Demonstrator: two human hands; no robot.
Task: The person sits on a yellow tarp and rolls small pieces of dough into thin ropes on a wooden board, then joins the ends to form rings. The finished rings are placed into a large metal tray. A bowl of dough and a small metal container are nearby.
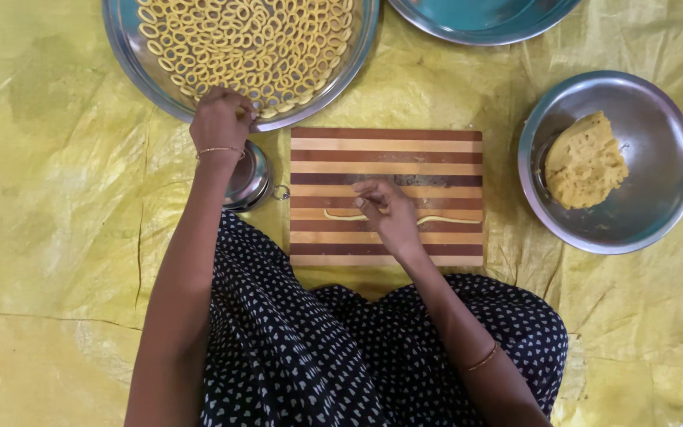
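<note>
Striped wooden cutting board (386, 162), brown and cream bands, lying flat on a yellow plastic sheet (57, 198) just in front of the seated person's lap; across its near part runs a thin rope of yellow dough (448, 219). Right hand (387, 213): on the board, fingers curled down over the rope near its left end, apparently pinching it; the free length trails to the right. Left hand (221, 119): reaching to the near rim of a large steel tray (132, 55), fingers closed at the edge of a crowded layer of small dough rings (247, 43); whether it holds a ring cannot be told. Small lidded steel tin (248, 178): partly under the left wrist, touching the board's left edge. Steel bowl (642, 213): to the right of the board, within arm's reach, holding a lump of the same yellow dough (585, 160). Second steel dish (484, 20): top edge, contents unseen.
</note>
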